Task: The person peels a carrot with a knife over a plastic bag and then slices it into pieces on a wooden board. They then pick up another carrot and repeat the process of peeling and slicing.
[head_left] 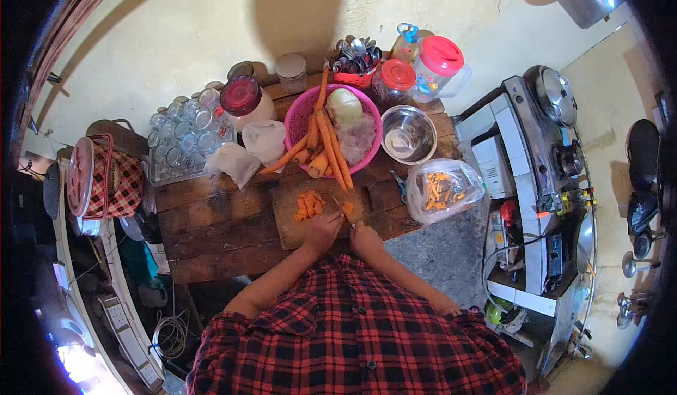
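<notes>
Evidently, carrot is being cut up on the wooden table [194, 234]. At its middle sits the pink basin [379, 128], with whole carrots [326, 137] heaped over the near rim beside a cabbage [344, 106]. Right of it, a clear plastic bag [471, 181] holds cut carrot strips [441, 190]. The cutting board [289, 233] lies nearest the person, small carrot pieces [309, 204] piled on its left half. The left hand [322, 231] is bunched at the board's near edge, by the pile; whether it pinches a piece I cannot tell. The right hand [367, 242] is closed round the knife [345, 212], blade angled toward the left fingertips. Any further cut would call for those fingertips tucked clear of the edge.
</notes>
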`<state>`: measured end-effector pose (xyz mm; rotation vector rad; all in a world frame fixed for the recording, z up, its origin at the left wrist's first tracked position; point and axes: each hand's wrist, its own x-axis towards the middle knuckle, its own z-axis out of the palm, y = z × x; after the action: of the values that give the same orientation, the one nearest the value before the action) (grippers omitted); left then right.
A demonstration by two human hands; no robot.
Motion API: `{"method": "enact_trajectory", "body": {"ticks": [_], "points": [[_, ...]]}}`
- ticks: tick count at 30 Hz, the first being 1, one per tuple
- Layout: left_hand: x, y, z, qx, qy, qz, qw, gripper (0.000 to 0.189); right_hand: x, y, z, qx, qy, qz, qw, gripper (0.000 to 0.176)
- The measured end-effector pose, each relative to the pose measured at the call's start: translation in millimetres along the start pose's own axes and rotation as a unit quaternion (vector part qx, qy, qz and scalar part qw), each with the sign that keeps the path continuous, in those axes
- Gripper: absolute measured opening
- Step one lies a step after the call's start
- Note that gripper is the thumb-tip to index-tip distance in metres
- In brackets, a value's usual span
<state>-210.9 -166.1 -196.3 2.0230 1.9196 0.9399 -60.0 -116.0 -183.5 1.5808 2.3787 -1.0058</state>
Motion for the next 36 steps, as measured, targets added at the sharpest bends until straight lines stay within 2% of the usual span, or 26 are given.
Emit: {"method": "enact_trajectory", "body": {"ticks": [2, 8, 10, 11, 13, 19, 22, 25, 27, 32, 34, 36], "points": [[-1, -1, 3, -0.007, 0.002, 0.001, 1.000, 0.016, -1, -2, -2, -0.023, -0.024, 0.009, 0.999, 0.030], [-2, -5, 5, 0.000, 0.019, 0.010, 1.000, 0.016, -18, 15, 9, 0.010, 0.025, 0.023, 0.999, 0.027], [1, 0, 0, 0.006, 0.022, 0.026, 0.999, 0.016, -19, 20, 13, 0.058, 0.050, -0.026, 0.997, 0.026], [1, 3, -4, 0.008, 0.006, 0.004, 1.000, 0.016, -18, 22, 15, 0.058, 0.051, -0.025, 0.997, 0.026], [-1, 2, -2, 0.009, -0.011, -0.019, 1.000, 0.016, -18, 16, 10, 0.064, 0.044, -0.041, 0.996, 0.026], [-6, -10, 13, 0.001, 0.036, 0.008, 0.999, 0.019, -18, 11, 6, 0.054, 0.032, -0.023, 0.998, 0.027], [-4, -6, 6, 0.001, 0.014, 0.022, 1.000, 0.020, -17, 11, 6, 0.051, 0.043, -0.027, 0.997, 0.029], [-4, -4, 5, 0.011, -0.035, -0.011, 0.999, 0.020, -15, 3, -3, 0.048, 0.026, -0.021, 0.998, 0.031], [-4, -4, 4, 0.000, 0.010, 0.011, 1.000, 0.020, -10, -1, -2, 0.031, 0.028, -0.009, 0.999, 0.031], [-5, -4, 5, -0.006, 0.009, 0.010, 1.000, 0.020, 0, 6, 14, 0.003, 0.031, -0.006, 0.999, 0.031], [-4, -4, 4, -0.007, 0.015, 0.012, 1.000, 0.020, -1, 7, 13, -0.017, 0.002, 0.018, 1.000, 0.030], [-5, -2, 1, 0.009, -0.028, -0.050, 0.998, 0.019, -13, 9, 11, -0.010, 0.003, 0.026, 1.000, 0.030]]}}
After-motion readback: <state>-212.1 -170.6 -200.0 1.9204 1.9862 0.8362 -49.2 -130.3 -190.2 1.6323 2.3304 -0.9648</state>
